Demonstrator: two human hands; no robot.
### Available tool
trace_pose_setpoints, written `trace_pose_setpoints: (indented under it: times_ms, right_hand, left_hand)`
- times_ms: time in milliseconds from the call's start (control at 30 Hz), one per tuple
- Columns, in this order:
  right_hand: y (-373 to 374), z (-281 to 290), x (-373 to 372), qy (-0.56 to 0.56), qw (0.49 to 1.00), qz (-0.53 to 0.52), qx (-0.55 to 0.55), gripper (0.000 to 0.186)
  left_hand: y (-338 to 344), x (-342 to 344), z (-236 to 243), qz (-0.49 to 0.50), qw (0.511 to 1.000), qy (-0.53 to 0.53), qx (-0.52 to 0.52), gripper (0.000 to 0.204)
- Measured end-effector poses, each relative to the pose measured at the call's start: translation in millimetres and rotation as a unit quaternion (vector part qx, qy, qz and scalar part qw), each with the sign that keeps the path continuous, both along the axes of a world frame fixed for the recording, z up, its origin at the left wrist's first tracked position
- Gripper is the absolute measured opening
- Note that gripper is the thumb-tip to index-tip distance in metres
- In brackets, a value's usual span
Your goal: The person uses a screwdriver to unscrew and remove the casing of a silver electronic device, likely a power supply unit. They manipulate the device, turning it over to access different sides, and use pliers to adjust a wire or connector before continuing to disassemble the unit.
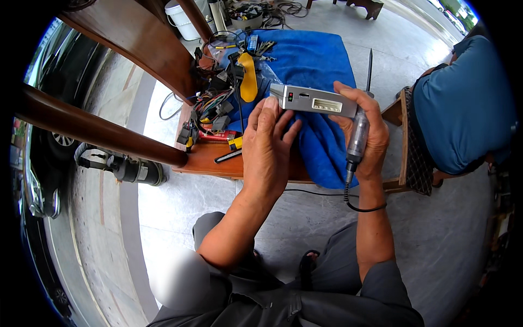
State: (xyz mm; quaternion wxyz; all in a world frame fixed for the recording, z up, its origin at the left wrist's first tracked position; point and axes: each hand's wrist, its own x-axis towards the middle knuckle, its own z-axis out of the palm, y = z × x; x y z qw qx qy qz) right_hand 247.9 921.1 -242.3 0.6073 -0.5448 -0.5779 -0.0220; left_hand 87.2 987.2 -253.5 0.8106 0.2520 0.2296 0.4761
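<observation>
My left hand [266, 144] grips the left end of a slim silver metal box [311, 102], its thumb on the near face and fingers spread beneath. On that face are a white multi-pin socket [327, 106], a small slot and red and green dots. My right hand [370, 128] holds the box's right end. The same hand grips a corded pen-like tool [357, 139] with a translucent grey handle and a long dark pointed shaft. Whether it is a soldering iron or a circuit tester, I cannot tell. Its black cord loops beside my right wrist.
Below the box is a wooden table [226, 168] partly covered by a blue cloth [321, 52]. Wires and connectors [215, 109], a yellow insole-shaped piece [248, 76] and a black-and-yellow cutter [231, 150] crowd its left side. A person in blue [463, 103] sits at right. A wooden post [103, 125] crosses the left.
</observation>
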Motion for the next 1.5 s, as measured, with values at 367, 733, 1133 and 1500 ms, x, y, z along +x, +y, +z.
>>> trace_pose_setpoints:
  times_ms: [367,733,1133,1500]
  right_hand:
    - [-2.7,-2.4,-0.9,-0.004,0.998,0.059,-0.007,0.037]
    - [-10.2,15.3,-3.5,-0.070,0.995,0.068,0.015,0.045]
    - [-51.5,54.2,-22.1,0.004,0.996,0.092,-0.001,0.048]
    - [-45.5,63.7,-19.6,-0.079,0.993,0.081,-0.025,0.031]
  left_hand:
    - [0.9,7.7,3.5,-0.214,0.935,-0.260,-0.109,0.080]
    - [7.8,15.2,-13.3,-0.217,0.906,-0.339,-0.129,0.079]
    - [6.3,18.6,-9.6,-0.195,0.934,-0.284,-0.092,0.085]
    - [4.5,18.7,-9.0,-0.194,0.940,-0.267,-0.086,0.081]
